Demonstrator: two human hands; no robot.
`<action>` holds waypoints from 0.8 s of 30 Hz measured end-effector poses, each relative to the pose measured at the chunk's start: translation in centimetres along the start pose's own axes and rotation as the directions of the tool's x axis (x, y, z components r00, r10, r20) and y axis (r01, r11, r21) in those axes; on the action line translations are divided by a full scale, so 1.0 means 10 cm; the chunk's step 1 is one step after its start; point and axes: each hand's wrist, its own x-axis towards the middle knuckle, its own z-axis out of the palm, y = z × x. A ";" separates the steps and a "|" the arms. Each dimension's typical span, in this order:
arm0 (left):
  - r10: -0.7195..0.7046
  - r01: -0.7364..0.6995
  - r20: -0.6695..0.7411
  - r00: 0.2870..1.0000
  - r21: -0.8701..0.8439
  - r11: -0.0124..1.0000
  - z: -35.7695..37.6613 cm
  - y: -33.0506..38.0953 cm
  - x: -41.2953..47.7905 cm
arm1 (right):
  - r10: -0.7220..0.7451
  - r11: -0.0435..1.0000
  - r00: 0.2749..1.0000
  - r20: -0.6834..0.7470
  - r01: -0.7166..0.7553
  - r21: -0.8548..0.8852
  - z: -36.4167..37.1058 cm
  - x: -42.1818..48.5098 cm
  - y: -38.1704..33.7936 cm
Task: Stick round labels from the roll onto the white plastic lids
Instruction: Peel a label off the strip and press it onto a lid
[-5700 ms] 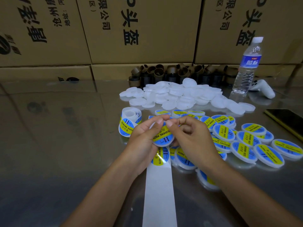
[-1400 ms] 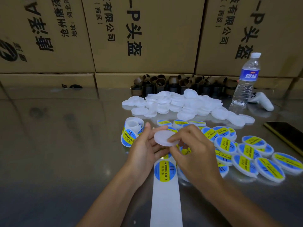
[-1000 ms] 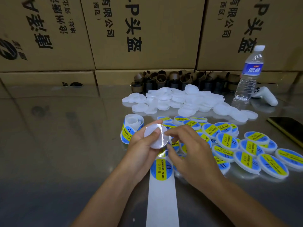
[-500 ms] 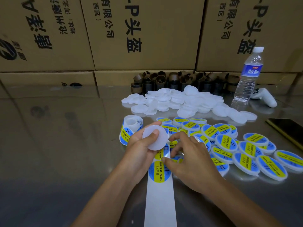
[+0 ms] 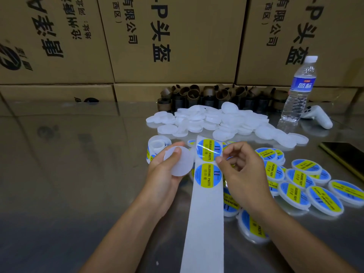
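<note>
A worker's left hand (image 5: 165,174) grips a blank white lid (image 5: 178,161), thumb pressed on its face, while the right hand (image 5: 239,170) pinches thumb and forefinger at the right edge of the upper round label (image 5: 209,150) on the backing strip (image 5: 205,223). The lid sits just left of the strip, level with the two labels still on it — the second label (image 5: 208,175) lies directly below the first. The strip runs lengthwise from the viewer toward the label roll (image 5: 156,147) behind the left hand, so the label, once peeled, would likely travel only a short way leftward to the lid; the right hand is the nearer one to it. Whether the edge has lifted yet cannot be told. On the glossy, reflective surface, unlabelled lids (image 5: 216,121) are heaped beyond the hands and finished labelled lids (image 5: 299,182) spread to the right. Behind stand empty cardboard cores (image 5: 206,95), a water bottle (image 5: 300,89), a white controller (image 5: 317,117) and a wall of printed cartons (image 5: 177,40); a dark phone (image 5: 346,154) lies at far right.
</note>
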 end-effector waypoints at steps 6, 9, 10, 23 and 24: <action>0.007 -0.007 -0.006 1.000 0.025 1.000 0.01 0.01 0.00 | 0.063 0.988 0.997 -0.054 -0.055 0.142 -0.03 0.01 -0.03; -0.026 0.026 -0.001 1.000 0.063 0.998 0.01 -0.01 -0.01 | 0.051 0.988 0.997 -0.064 -0.041 0.148 -0.02 0.00 -0.04; -0.046 0.045 0.003 0.999 0.094 0.995 0.01 -0.01 -0.01 | 0.049 0.988 0.997 -0.066 -0.039 0.152 -0.02 0.00 -0.04; -0.194 0.156 0.108 0.975 0.287 0.945 0.04 -0.03 -0.10 | -0.138 0.990 0.982 -0.126 0.132 -0.057 0.02 -0.04 0.00; -0.188 0.151 0.103 0.977 0.289 0.945 0.04 -0.02 -0.10 | -0.228 0.964 0.965 -0.134 0.204 -0.170 0.03 -0.05 0.00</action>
